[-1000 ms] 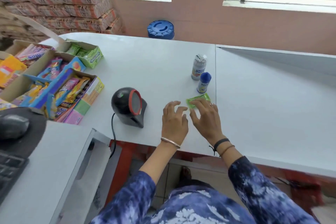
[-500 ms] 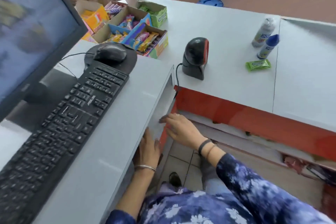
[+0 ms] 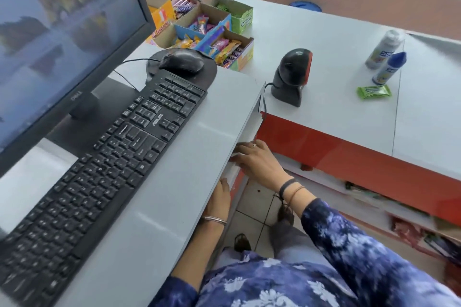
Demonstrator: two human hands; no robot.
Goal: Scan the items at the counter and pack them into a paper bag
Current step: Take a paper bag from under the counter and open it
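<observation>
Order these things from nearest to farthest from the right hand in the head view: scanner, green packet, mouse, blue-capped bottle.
From the right hand:
1. Scanner, on the counter straight above the hand.
2. Mouse, up and to the left, past the keyboard.
3. Green packet, on the counter to the right.
4. Blue-capped bottle, just behind the packet.

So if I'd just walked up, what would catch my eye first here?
Probably the big monitor and black keyboard filling the left side. Next, the bright candy boxes behind the mouse, then the barcode scanner on the white counter with two bottles and a green packet to its right. Both hands, left hand and right hand, reach under the desk edge.
</observation>
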